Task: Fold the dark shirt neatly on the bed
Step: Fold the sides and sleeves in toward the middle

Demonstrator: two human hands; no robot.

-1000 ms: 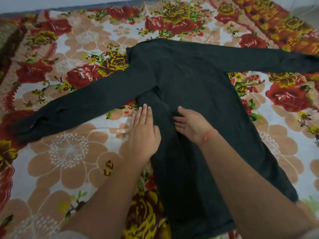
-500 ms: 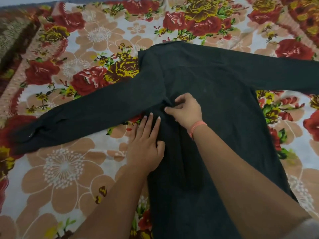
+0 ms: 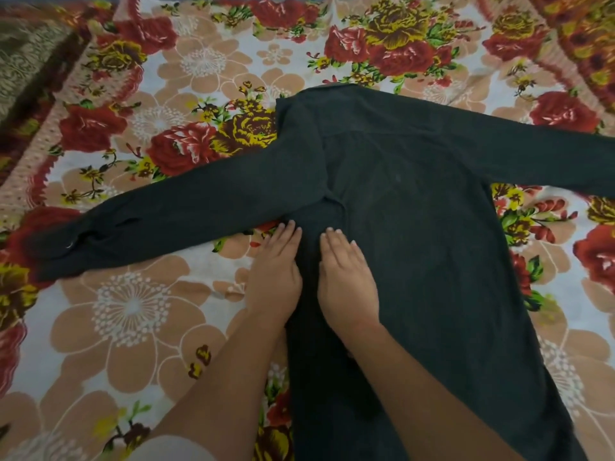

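Left hand (image 3: 274, 277): laid flat and released on the shirt's left edge.
Right hand (image 3: 346, 274): flat, fingers extended, nothing grasped.
Dark shirt (image 3: 416, 227): spread on the bed (image 3: 133, 311), sleeves outstretched.
Risk: the cloth could be bunched by uneven pressing, so a crooked fold is likely.
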